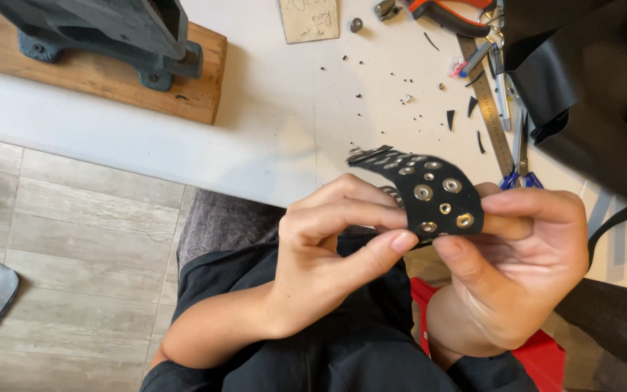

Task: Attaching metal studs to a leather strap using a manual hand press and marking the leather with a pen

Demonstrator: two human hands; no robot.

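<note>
A black leather strap (429, 190) studded with several round metal rivets is held up over my lap, in front of the white worktable's edge. My left hand (332, 254) pinches its lower edge between thumb and forefinger. Gripping the strap's right end, my right hand (520, 261) has its thumb on the front and its fingers behind. The strap curves away toward the table, and its far end shows a row of metal studs.
On the white table (255, 123) stand a dark metal press (110, 33) on a wooden board, a steel ruler (489, 101), orange-handled pliers (448, 14), blue-handled scissors (520, 156), pens, scattered rivets and black leather sheets (589, 80). Tiled floor lies at left; a red stool (538, 359) is under me.
</note>
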